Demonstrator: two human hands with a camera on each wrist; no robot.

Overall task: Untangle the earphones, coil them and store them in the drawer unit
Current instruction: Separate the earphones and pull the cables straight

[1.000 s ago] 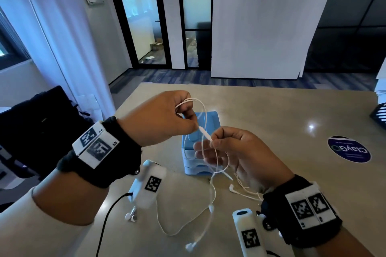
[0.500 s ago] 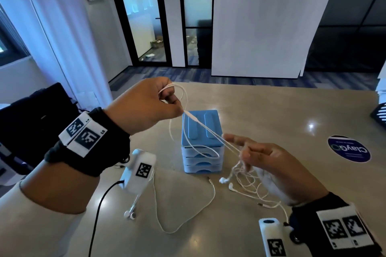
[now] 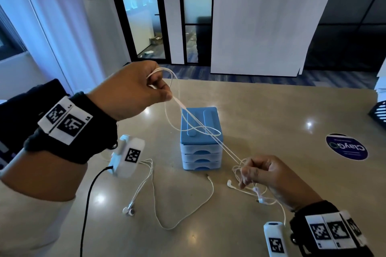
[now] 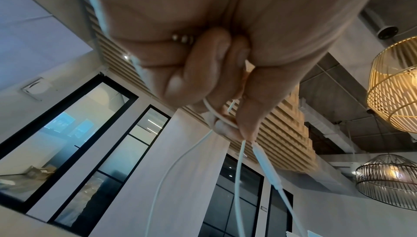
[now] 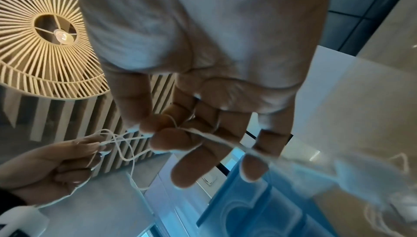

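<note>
Earphones [image 3: 205,134] stretch taut above the desk [image 3: 271,115], slanting from your raised left hand [image 3: 129,92] down across the drawer unit [image 3: 200,148] to your right hand [image 3: 269,175] near the front edge. Both hands pinch the cord.

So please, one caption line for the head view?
Left hand and right hand stretch tangled earphones above the drawer unit.

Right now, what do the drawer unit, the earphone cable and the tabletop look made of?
Drawer unit: likely moulded plastic, matte blue top with raised ribs, paler drawer fronts.
Earphone cable: thin white rubbery sheath, bends freely between left hand and right hand.
Tabletop: hard beige surface, semi-gloss with lamp glints; laminate or stone, cannot tell.
</note>
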